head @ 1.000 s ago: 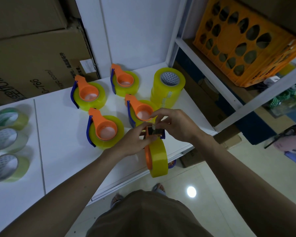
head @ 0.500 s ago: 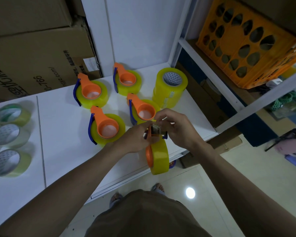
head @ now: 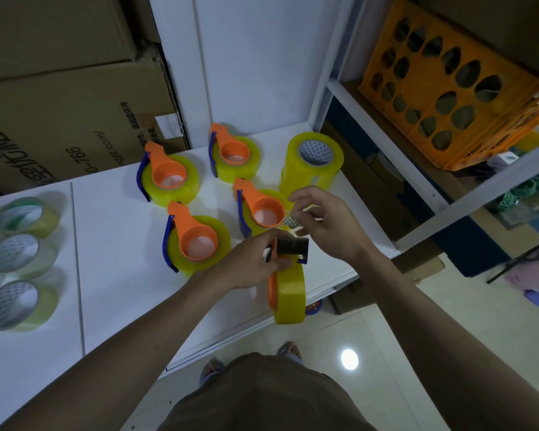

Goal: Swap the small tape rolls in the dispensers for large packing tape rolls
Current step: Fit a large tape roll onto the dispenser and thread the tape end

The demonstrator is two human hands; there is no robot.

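- The left hand (head: 255, 262) is gripping a tape dispenser (head: 288, 284) with a big yellow roll, hanging over the counter's (head: 112, 219) front edge.
- The right hand (head: 327, 225) is pinching the loose tape end (head: 291, 221) just above it.
- Four loaded dispensers are sitting close behind.

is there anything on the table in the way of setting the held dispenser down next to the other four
Nothing visible does: the held dispenser in the left hand hangs over bare table just this side of the loaded dispensers.
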